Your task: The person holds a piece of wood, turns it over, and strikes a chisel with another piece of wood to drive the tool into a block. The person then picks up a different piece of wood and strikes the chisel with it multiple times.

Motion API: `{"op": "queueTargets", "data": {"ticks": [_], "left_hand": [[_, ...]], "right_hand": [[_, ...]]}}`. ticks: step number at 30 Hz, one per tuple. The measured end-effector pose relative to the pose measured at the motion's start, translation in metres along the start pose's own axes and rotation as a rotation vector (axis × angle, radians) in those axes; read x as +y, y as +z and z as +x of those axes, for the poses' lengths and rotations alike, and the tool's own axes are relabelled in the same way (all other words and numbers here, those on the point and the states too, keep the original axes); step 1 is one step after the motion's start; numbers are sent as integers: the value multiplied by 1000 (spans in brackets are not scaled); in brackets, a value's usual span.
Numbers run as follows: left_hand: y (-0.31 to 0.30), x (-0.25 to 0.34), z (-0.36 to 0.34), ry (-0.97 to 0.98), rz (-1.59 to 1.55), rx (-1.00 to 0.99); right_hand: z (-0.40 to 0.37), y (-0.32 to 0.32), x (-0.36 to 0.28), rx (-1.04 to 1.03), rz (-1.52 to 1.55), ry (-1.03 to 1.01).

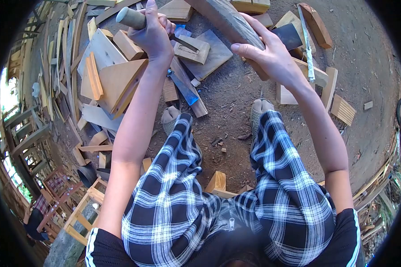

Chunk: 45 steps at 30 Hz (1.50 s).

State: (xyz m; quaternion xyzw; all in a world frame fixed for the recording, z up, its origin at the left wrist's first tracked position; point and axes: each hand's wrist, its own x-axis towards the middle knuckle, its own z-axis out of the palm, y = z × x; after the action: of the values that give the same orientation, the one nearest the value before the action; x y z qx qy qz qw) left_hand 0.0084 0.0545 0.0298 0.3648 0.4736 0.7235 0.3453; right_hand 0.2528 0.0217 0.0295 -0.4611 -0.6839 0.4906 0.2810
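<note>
My left hand (158, 42) is closed round the thick, round wooden handle (132, 18) of a tool. Past the fingers a narrow dark metal part (186, 43) shows; the far end of the tool is hard to make out. At the upper middle, my right hand (276, 55) grips the edge of a thick, rough wooden plank (223, 20), thumb on the near face and fingers over the far side. The plank slants up and runs out of view at the top. Below my left hand, a small wood block (192, 52) lies on a flat grey board (214, 55).
Cut boards (120, 84) pile up at the left, with long strips (69, 53) behind. A blue-marked wooden piece (187, 91) lies between. At right are a long thin strip with a wrapped end (308, 53), a dark flat piece (287, 36) and wood blocks (315, 26). A wooden frame (82, 216) stands lower left.
</note>
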Motion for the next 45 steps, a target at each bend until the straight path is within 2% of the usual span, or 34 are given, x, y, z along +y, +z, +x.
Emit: {"op": "queueTargets", "data": {"ticks": [16, 19, 20, 21, 22, 23, 24, 26, 27, 30, 31, 34, 35, 38, 39, 42, 43, 45], "left_hand": [[8, -4, -9, -6, 22, 21], [11, -13, -16, 37, 46, 1], [12, -16, -18, 52, 52, -27], [19, -14, -24, 37, 13, -11], [22, -13, -28, 41, 10, -14], [23, -14, -31, 116, 133, -43], [22, -15, -32, 192, 256, -70], [17, -29, -34, 150, 264, -72], [25, -33, -33, 271, 336, 13], [20, -11, -42, 84, -106, -21], [19, -11, -39, 203, 45, -41], [17, -20, -37, 231, 173, -73], [15, -23, -36, 235, 194, -72], [15, -22, -37, 244, 190, -70], [15, -18, -39, 217, 140, -71], [12, -21, -39, 202, 166, -81], [12, -25, -38, 204, 194, -84], [9, -30, -38, 224, 269, -90]], "right_hand": [[-3, -1, 2, 1, -6, 13], [5, -9, -23, -13, -6, -33], [7, -20, -51, -11, -5, -37], [9, -35, -91, -63, 91, 73], [13, -35, -106, -89, 139, 124], [18, -35, -120, -112, 185, 177], [27, -30, -123, -45, 268, -201], [24, -25, -137, 28, 350, -582], [9, -26, -156, -38, 65, -450], [16, -46, -162, -434, -405, -201], [19, -45, -162, -372, -430, -290], [19, -39, -165, -374, -254, -490], [28, -21, -144, -155, -123, -643], [31, -21, -138, 37, -136, -851], [24, -33, -149, -204, -284, -614], [15, -32, -145, -360, -418, -486], [23, -23, -136, -197, -294, -565], [24, -18, -139, -42, -156, -629]]}}
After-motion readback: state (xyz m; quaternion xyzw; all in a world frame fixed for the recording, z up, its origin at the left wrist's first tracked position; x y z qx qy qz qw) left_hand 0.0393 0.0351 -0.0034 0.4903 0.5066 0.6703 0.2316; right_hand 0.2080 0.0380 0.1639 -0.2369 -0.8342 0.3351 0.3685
